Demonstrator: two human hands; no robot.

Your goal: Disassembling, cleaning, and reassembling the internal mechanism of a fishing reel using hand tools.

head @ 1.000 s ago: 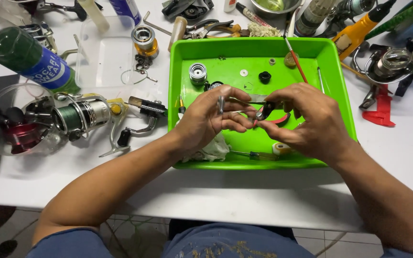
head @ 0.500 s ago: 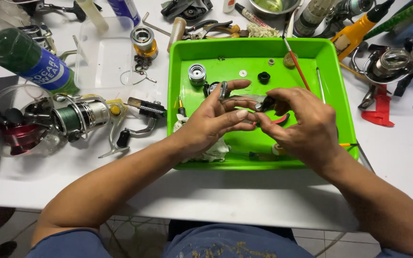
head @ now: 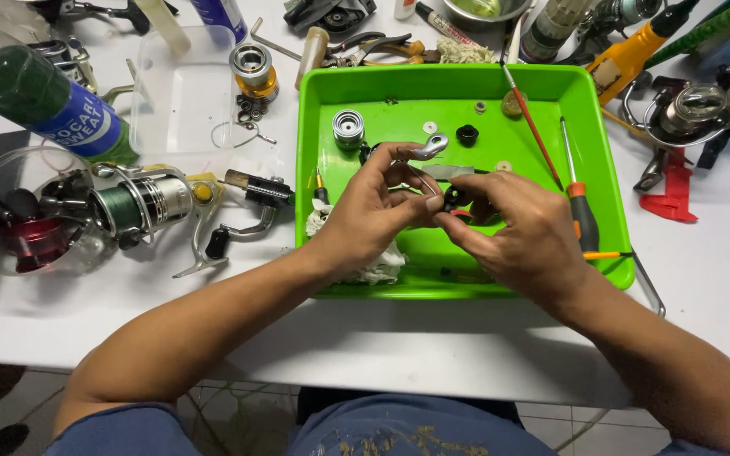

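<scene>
Tabletop (head: 433, 346): white and crowded; I see a spinning reel (head: 141, 203) at the left and more reels far right.
Tray (head: 610, 211): bright green, mid-scene, with both hands over its middle.
Left hand (head: 369, 211): I see it curled, thumb and fingertips pinched on a thin wire bail arm (head: 424, 152).
Right hand (head: 521, 232): fingers bent and closed on a small black part (head: 452, 199), touching the left fingertips.
Relation: the bail arm's silver end points far and right, above the left hand; the black part lies between the hands, equally near both.
Screwdriver (head: 580, 207): orange and black, lying just right of the right hand, long axis near to far.
Spool (head: 349, 128): small, silver, at the tray's far left.
</scene>
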